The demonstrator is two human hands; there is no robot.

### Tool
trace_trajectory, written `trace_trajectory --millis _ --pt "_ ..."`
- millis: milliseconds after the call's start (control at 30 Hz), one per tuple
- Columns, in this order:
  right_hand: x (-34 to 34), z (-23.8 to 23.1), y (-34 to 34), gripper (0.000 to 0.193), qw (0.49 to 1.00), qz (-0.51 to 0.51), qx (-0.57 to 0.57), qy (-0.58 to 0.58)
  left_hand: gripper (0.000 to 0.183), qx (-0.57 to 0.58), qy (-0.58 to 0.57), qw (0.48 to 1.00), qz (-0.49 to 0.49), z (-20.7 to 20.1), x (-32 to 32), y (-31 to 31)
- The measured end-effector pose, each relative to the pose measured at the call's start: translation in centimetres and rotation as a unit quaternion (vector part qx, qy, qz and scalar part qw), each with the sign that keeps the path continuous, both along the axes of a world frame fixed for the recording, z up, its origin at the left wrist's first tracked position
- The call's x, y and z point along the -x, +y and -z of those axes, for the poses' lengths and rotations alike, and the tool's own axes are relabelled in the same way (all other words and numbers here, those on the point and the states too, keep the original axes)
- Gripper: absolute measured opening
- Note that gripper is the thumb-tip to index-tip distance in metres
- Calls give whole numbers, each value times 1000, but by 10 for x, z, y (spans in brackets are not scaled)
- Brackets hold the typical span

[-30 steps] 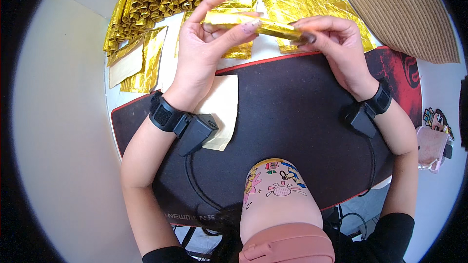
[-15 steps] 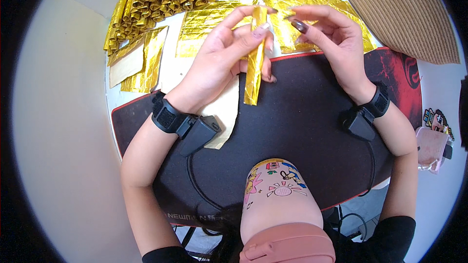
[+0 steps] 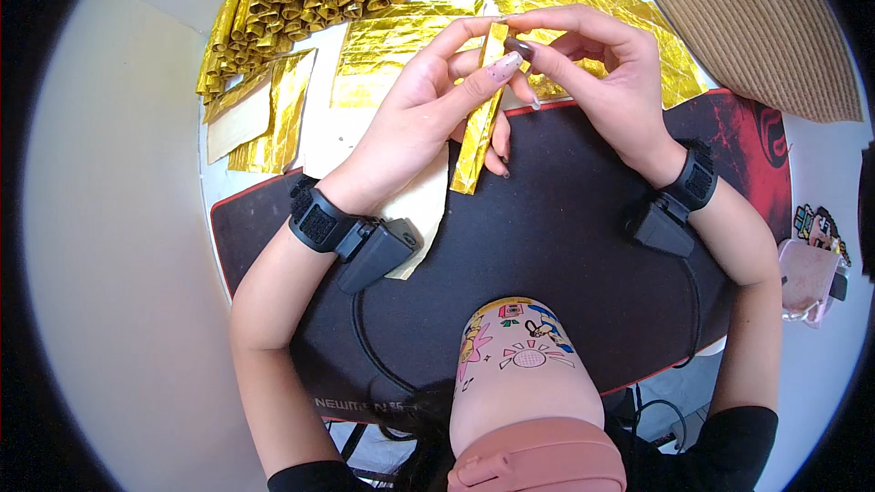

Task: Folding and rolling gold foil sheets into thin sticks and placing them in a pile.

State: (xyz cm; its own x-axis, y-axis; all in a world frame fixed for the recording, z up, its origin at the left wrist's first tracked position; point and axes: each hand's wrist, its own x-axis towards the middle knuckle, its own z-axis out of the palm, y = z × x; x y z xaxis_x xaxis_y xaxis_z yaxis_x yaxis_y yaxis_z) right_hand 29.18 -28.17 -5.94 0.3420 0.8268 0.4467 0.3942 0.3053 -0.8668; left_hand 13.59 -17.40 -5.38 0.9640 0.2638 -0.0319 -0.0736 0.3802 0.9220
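Gold foil strip (image 3: 473, 151) slants over the dark mat's (image 3: 547, 228) far edge, pinched between left hand's (image 3: 424, 100) thumb and fingers; right hand (image 3: 622, 82), apart earlier, now pinches its top end.

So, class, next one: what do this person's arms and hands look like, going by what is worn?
Both arms show short black sleeves and black wrist straps carrying boxy dark modules, with a black cable below each. No gloves. The left hand has a pale, speckled thumbnail; the right hand a dark one.
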Motion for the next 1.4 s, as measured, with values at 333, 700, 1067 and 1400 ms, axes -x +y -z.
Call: trace_trajectory --millis 333,700,1067,1400 --pt "1 -1 -2 24 1000 -9 11 18 44 -26 11 1000 8 -1 -1 -2" --pt "1 -2 -2 21 999 20 0 -36 44 -51 22 998 -3 -2 -2 -6" --pt "0 -2 -2 20 999 -22 -12 -32 33 -67 16 998 0 1 -3 -7" --pt "0 0 -1 21 999 -31 -22 -31 32 -56 8 998 8 1 -1 -5"
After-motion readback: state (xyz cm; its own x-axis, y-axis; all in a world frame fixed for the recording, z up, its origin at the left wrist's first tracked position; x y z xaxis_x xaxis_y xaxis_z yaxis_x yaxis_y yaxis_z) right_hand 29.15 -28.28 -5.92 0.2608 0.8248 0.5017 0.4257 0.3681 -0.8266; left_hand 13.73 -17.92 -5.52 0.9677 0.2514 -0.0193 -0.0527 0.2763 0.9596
